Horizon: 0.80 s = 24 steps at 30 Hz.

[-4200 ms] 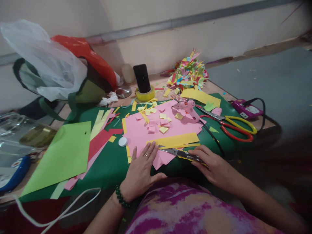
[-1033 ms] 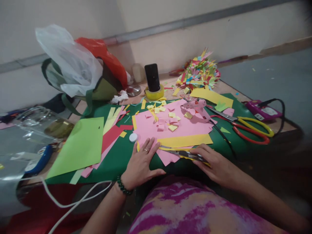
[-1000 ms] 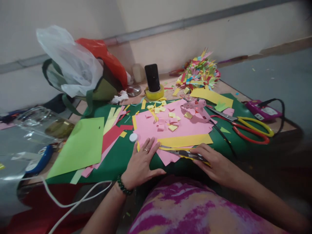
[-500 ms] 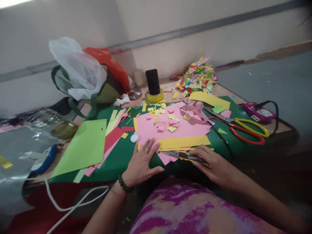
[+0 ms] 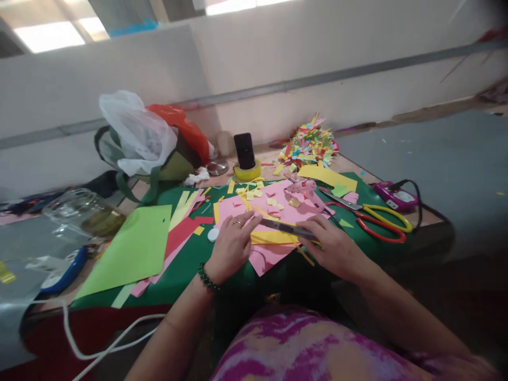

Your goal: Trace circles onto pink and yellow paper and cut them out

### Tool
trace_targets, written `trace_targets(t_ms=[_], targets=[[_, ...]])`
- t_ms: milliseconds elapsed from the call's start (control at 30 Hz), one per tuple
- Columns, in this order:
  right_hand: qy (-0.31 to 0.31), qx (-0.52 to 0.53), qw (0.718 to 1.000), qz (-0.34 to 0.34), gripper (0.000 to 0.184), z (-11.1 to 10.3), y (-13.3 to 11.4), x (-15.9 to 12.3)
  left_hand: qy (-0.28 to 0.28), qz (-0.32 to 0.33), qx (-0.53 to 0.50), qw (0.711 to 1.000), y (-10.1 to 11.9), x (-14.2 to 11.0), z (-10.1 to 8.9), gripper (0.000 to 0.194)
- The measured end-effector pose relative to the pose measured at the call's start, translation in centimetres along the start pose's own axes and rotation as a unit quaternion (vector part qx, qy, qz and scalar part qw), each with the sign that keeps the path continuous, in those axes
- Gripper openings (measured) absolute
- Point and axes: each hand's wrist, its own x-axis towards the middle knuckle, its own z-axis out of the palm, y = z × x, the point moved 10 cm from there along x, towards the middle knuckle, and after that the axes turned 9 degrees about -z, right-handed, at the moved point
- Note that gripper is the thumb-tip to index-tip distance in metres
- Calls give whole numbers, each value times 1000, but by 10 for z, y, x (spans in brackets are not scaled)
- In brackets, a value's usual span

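Note:
My left hand [image 5: 232, 241], with a ring and a green bead bracelet, is raised slightly over the paper. Its fingers are pinched together at a thin yellow paper strip [image 5: 266, 214], close to the knife's far end. In my right hand [image 5: 333, 246] is a long grey utility knife [image 5: 283, 227], lying slantwise with its tip toward my left fingers. Beneath it lies a wide yellow paper strip [image 5: 273, 238] on a pink sheet [image 5: 262, 259]. A narrow yellow strip [image 5: 305, 256] hangs below the knife near my right fingers.
Small cut paper pieces lie around a pink glue gun [image 5: 311, 194]. Large scissors [image 5: 381, 219] are at the right. A green sheet [image 5: 130, 243], white cap [image 5: 213, 235], phone [image 5: 244, 151] on a yellow tape roll, bag [image 5: 174, 161] and paper-strip bundle [image 5: 311, 140] surround them.
My left hand has lifted from lying flat with spread fingers to a pinch at a thin yellow strip. The knife has risen off the paper's near edge, and the view has tilted up.

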Motion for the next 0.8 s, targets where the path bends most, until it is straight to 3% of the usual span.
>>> trace_targets(t_ms=[167,233,300,333,400,467,500,567,667,800], targets=[[73,60,994,56,21,-26,26,3,6,-121,5,993,-28,20,-13,33],[94,121,983,99,23,-23,39,4,-21,-160,-57,985,-31,26,-7,28],[100,186,968,134,25,-11,47,10,-79,-177,-193,962,-24,32,13,36],[99,222,959,146,26,-3,48,14,-120,-182,-285,933,-18,35,26,44],[91,301,936,157,28,17,46,25,-195,-193,-481,833,0,40,52,56],[73,381,909,154,30,35,39,35,-223,-203,-609,733,13,45,67,45],[65,411,896,152,31,41,35,38,-218,-208,-641,706,15,48,70,36],[72,441,881,157,32,45,35,40,-200,-219,-660,690,13,51,73,21],[130,421,880,175,35,27,51,32,-194,-234,-662,685,4,48,71,17],[129,333,914,190,39,-1,80,17,-156,-261,-663,684,-35,46,49,27]])
